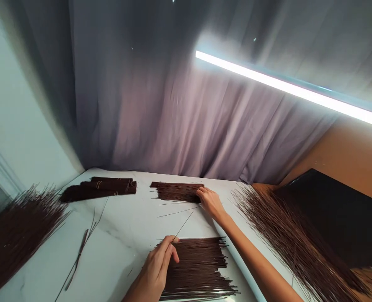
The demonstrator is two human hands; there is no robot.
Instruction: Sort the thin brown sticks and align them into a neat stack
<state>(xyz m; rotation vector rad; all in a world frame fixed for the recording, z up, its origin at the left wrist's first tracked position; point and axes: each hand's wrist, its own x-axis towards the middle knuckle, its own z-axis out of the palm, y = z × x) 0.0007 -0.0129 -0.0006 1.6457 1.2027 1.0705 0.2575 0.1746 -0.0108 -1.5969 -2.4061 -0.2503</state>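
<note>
My left hand (pixel 157 262) is above the left side of the near pile of thin dark-brown sticks (pixel 198 264). Thumb and forefinger pinch a single thin stick (pixel 184 224) that slants up to the right. Farther back, my right hand (pixel 210 202) touches the right end of a smaller stick pile (pixel 178 192). Its fingers are pressed together there, and whatever lies between them is hidden. A couple of loose sticks (pixel 176 212) lie just in front of that far pile. In both piles the sticks run roughly left to right.
Tied dark bundles (pixel 107 186) lie at the back left of the white marbled table (pixel 117 251). Long sticks are heaped at the left (pixel 19 239) and the right (pixel 286 230), with a dark panel (pixel 337 218) behind the right heap. A few crossed sticks (pixel 81 251) lie left of centre. A curtain (pixel 161 105) hangs behind.
</note>
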